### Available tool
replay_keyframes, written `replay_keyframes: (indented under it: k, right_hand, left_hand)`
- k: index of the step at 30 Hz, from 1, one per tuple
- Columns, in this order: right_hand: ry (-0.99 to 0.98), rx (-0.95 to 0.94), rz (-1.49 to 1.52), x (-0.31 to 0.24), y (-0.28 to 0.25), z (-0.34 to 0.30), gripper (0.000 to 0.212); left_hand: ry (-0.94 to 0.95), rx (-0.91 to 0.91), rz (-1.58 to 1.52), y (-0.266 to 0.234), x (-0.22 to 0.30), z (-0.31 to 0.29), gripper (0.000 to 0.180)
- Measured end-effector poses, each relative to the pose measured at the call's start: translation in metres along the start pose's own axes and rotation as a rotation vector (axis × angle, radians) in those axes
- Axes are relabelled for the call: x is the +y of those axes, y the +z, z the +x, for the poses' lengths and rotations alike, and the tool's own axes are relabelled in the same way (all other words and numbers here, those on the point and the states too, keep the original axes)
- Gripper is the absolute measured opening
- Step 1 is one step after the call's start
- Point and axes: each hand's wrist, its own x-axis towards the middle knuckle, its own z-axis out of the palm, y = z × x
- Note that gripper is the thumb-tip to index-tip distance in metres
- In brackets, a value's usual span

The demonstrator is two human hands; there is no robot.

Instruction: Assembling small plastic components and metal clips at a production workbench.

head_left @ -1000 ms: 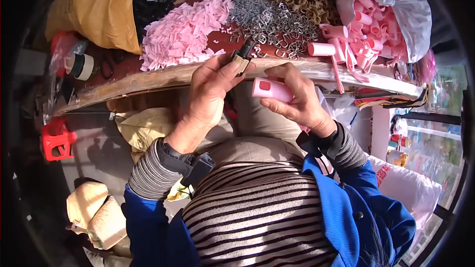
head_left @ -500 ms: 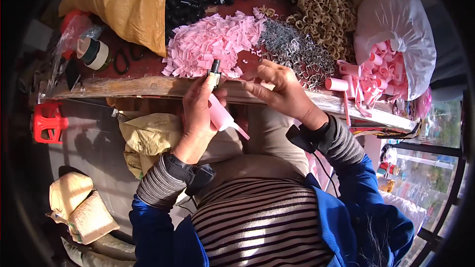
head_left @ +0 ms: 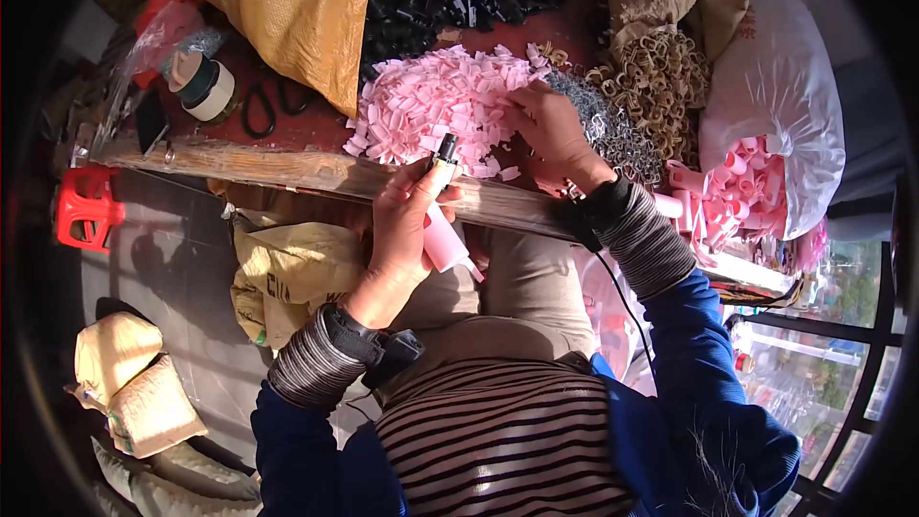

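My left hand (head_left: 397, 230) is closed around a pink tube-shaped plastic piece (head_left: 446, 241) with a thin tail. A small black fitting (head_left: 446, 148) with a pale part stands out above the thumb in the same grip, just off the table's front edge. My right hand (head_left: 557, 129) reaches over the right side of a heap of flat pink plastic pieces (head_left: 421, 101). Its fingers are bent together, with the tips at the heap; whatever they pinch is too small to make out. Beside that hand lies a pile of silvery metal clips (head_left: 627, 146).
Black plastic parts (head_left: 412, 5) lie behind the pink heap, beside a yellow sack (head_left: 297, 10). Tan rings (head_left: 665, 86) and a white bag (head_left: 780, 77) spilling pink tubes (head_left: 732, 191) are on the right. A lidded jar (head_left: 206, 91) stands left, above a red stool (head_left: 88, 209).
My right hand has moved forward from near the table edge to the pink heap. The left hand keeps hold of the pink tube and black fitting. The view has shifted slightly.
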Motion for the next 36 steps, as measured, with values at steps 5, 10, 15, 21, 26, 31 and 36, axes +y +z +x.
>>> replay_keyframes:
  k: [5, 10, 15, 21, 26, 31, 36]
  right_hand:
    - [0.169, -0.119, 0.327, -0.013, -0.019, -0.014, 0.016]
    - [0.215, -0.132, 0.802, -0.037, -0.034, -0.039, 0.014]
    - [-0.106, 0.166, 0.335, -0.058, -0.046, -0.053, 0.016]
    - [-0.099, 0.132, -0.099, -0.08, -0.047, -0.061, 0.025]
    - [-0.097, 0.26, -0.191, -0.086, -0.041, -0.068, 0.029]
    - [-0.041, 0.312, -0.045, -0.085, -0.036, -0.073, 0.029]
    - [0.09, 0.333, 0.338, -0.08, -0.039, -0.08, 0.025]
  left_hand:
    - [-0.041, -0.046, -0.009, 0.005, -0.001, -0.008, 0.023]
    - [-0.113, -0.058, -0.002, 0.015, 0.001, -0.012, 0.023]
    - [-0.109, -0.124, 0.148, 0.028, 0.008, -0.013, 0.025]
    - [0.111, -0.028, 0.136, 0.049, -0.012, -0.007, 0.022]
    - [0.092, -0.037, 0.051, 0.058, -0.014, -0.005, 0.021]
    - [0.036, -0.093, 0.006, 0.059, -0.011, -0.005, 0.022]
    - [-0.057, -0.159, 0.043, 0.057, -0.006, -0.008, 0.023]
